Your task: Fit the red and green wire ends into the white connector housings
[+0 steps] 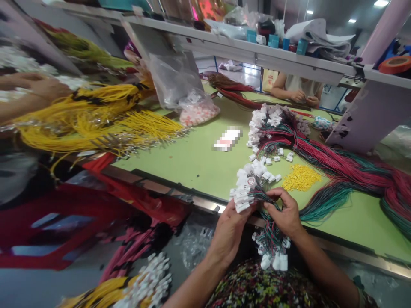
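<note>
At the table's front edge, both my hands are on a bundle of thin red, green and black wires (263, 195) with white plastic connectors (244, 192). My left hand (229, 229) is closed under the connector end, its fingertips partly hidden. My right hand (287, 213) pinches the wires between thumb and fingers, just right of the connectors. From beneath my hands, the other wire end hangs down over my lap with white connectors (274, 260) on it. Close behind lies a pile of small yellow pieces (301, 178).
A thick bundle of red and green wires (337, 164) covers the table's right side. Yellow wires (96, 115) lie at left beside another person's arm (32, 92). A bag of small parts (199, 112) stands behind. Overhead runs a loaded shelf (224, 40). A red stool (64, 222) is below.
</note>
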{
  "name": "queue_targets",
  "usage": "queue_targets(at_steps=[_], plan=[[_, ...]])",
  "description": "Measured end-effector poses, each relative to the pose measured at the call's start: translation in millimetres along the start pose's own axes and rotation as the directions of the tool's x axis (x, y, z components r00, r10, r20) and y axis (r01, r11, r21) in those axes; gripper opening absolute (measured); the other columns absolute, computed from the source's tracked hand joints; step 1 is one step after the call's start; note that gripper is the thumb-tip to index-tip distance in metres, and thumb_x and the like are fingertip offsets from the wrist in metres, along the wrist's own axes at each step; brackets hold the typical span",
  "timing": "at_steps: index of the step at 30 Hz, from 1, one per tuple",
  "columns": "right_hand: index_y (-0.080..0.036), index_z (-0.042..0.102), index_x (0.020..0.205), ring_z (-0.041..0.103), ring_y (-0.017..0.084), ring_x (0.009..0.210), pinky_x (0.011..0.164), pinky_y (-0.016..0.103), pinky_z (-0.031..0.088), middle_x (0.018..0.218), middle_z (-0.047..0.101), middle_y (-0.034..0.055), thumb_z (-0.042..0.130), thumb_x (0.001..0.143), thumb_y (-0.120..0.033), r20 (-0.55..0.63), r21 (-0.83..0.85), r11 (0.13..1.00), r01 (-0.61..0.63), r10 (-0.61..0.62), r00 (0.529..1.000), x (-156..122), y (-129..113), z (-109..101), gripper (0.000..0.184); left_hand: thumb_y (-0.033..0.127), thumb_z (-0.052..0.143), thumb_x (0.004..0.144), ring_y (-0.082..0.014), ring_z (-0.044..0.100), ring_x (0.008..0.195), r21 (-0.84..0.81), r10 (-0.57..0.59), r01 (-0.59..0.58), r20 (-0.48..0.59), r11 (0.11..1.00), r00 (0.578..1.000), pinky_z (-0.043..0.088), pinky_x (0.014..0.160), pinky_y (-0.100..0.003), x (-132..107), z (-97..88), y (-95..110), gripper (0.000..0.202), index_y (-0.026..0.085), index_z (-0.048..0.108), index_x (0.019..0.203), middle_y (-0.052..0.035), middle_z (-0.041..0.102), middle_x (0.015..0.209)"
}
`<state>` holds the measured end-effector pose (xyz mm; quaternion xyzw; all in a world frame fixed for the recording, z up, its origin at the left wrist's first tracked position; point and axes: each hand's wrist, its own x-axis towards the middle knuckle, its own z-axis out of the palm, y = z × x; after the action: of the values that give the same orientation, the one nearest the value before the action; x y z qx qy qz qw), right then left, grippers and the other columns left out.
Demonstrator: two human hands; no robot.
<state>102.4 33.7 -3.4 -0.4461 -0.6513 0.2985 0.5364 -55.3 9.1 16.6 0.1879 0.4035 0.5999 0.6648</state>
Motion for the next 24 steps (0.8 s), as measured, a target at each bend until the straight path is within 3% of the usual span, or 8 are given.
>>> queue_targets(at_steps=[5, 8, 10, 12, 14, 18, 21, 24], plan=[[-0.023, 0.065, 0.119, 0.063, 0.020, 0.088, 0.082, 0.032, 0.051, 0.100, 0.069, 0.0025, 0.077, 0.076, -0.021, 0.064, -0.035, 0.993, -0.113, 0.115, 0.991, 4, 2, 4, 0.045, 0.024, 0.086, 0.067, -0.0202, 0.074, 0.092, 0.214, 0.110, -0.107, 0.001, 0.971, 0.994, 0.057, 0.088, -0.031, 3, -7.0, -6, 0.032, 0.019, 0.075, 0.097, -0.0032, 0.081, 0.097], [-0.023, 0.068, 0.113, 0.063, 0.020, 0.085, 0.080, 0.033, 0.050, 0.095, 0.071, 0.0025, 0.071, 0.080, -0.022, 0.004, -0.058, 0.983, -0.174, 0.175, 0.985, 5, 5, 7, 0.033, 0.028, 0.077, 0.077, -0.0246, 0.074, 0.097, 0.456, 0.203, -0.246, 0.141, 0.855, 0.969, 0.058, 0.089, -0.037, 2, -22.3, -7, 0.036, 0.020, 0.072, 0.112, -0.0074, 0.080, 0.110], [-0.022, 0.069, 0.107, 0.064, 0.020, 0.084, 0.080, 0.033, 0.051, 0.094, 0.071, 0.0028, 0.067, 0.085, -0.025, -0.032, 0.009, 0.977, -0.213, 0.213, 0.976, 5, 8, 8, 0.021, 0.026, 0.070, 0.084, -0.0263, 0.073, 0.098, 0.635, 0.327, -0.422, 0.270, 0.647, 0.906, 0.058, 0.089, -0.042, 5, -34.0, -4, 0.041, 0.021, 0.067, 0.125, -0.0099, 0.077, 0.115], [-0.022, 0.068, 0.101, 0.065, 0.020, 0.084, 0.080, 0.032, 0.052, 0.093, 0.072, 0.0028, 0.066, 0.088, -0.028, -0.053, 0.115, 0.965, -0.237, 0.244, 0.968, 5, 10, 8, 0.015, 0.020, 0.063, 0.088, -0.0297, 0.066, 0.109, 0.746, 0.436, -0.602, 0.459, 0.284, 0.774, 0.053, 0.098, -0.050, 11, -42.7, 1, 0.039, 0.019, 0.065, 0.127, -0.0130, 0.074, 0.122], [-0.022, 0.066, 0.099, 0.066, 0.019, 0.084, 0.081, 0.032, 0.053, 0.092, 0.071, 0.0024, 0.067, 0.088, -0.030, -0.064, 0.188, 0.951, -0.245, 0.261, 0.963, 5, 12, 7, 0.013, 0.014, 0.054, 0.093, -0.0308, 0.061, 0.110, 0.746, 0.384, -0.666, 0.619, -0.014, 0.685, 0.051, 0.098, -0.053, 18, -45.6, 8, 0.032, 0.017, 0.067, 0.122, -0.0139, 0.073, 0.119], [-0.022, 0.067, 0.098, 0.067, 0.020, 0.088, 0.083, 0.033, 0.054, 0.095, 0.071, 0.0031, 0.068, 0.087, -0.030, -0.047, 0.210, 0.951, -0.227, 0.242, 0.969, 8, 15, 5, 0.013, 0.013, 0.047, 0.098, -0.0301, 0.058, 0.091, 0.670, 0.178, -0.656, 0.734, -0.347, 0.656, 0.052, 0.083, -0.047, 30, -38.3, 20, 0.024, 0.017, 0.071, 0.096, -0.0119, 0.071, 0.091], [-0.022, 0.070, 0.092, 0.065, 0.022, 0.105, 0.090, 0.033, 0.052, 0.111, 0.068, 0.0063, 0.071, 0.083, -0.026, -0.051, 0.171, 0.970, -0.172, 0.183, 0.982, 10, 13, 2, 0.010, 0.014, 0.046, 0.098, -0.0313, 0.058, 0.090, 0.625, 0.129, -0.657, 0.759, -0.421, 0.639, 0.051, 0.082, -0.049, 37, -35.1, 22, 0.024, 0.017, 0.070, 0.096, -0.0118, 0.071, 0.089], [-0.023, 0.070, 0.090, 0.063, 0.022, 0.107, 0.093, 0.034, 0.050, 0.110, 0.066, 0.0060, 0.071, 0.083, -0.022, -0.016, 0.076, 0.994, -0.077, 0.078, 0.997, 11, 8, 1, 0.007, 0.008, 0.044, 0.093, -0.0325, 0.062, 0.098, 0.606, 0.193, -0.708, 0.792, -0.363, 0.579, 0.053, 0.087, -0.051, 44, -37.5, 19, 0.030, 0.016, 0.069, 0.109, -0.0149, 0.073, 0.101]])
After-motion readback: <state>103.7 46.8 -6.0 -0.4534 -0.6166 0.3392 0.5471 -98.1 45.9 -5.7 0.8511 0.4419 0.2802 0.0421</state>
